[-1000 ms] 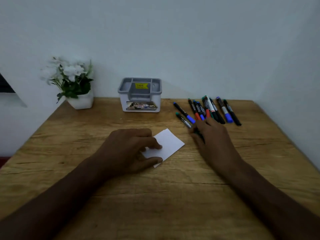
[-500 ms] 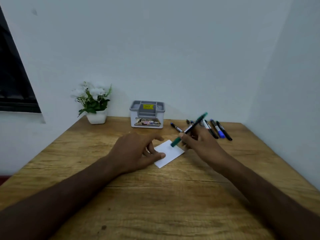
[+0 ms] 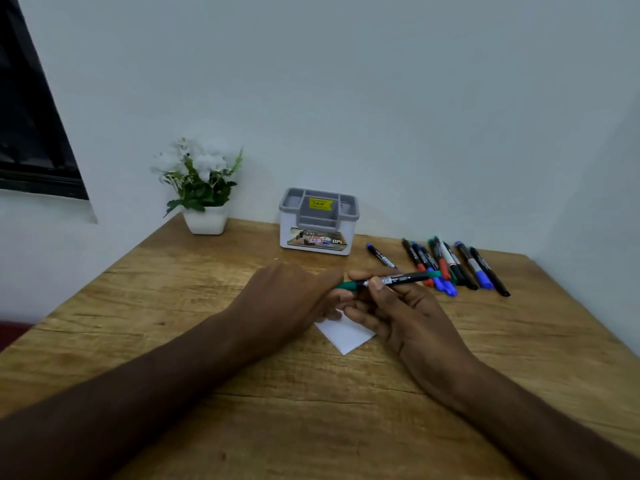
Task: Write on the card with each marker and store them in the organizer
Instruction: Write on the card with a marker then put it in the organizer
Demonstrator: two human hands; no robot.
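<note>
Both hands meet above the card (image 3: 346, 336), the right hand (image 3: 408, 317) gripping the green marker (image 3: 391, 280) level, the left hand (image 3: 294, 299) pinching its cap end.

White-flowered plant (image 3: 199, 174) in white pot on wooden table (image 3: 173, 306); dark window (image 3: 31, 126).

card (image 3: 346, 336) half hidden under hands, label print unreadable

Wooden table (image 3: 207, 341), card (image 3: 346, 336), markers (image 3: 450, 265), organizer (image 3: 317, 225), plant pot (image 3: 206, 220)
</note>
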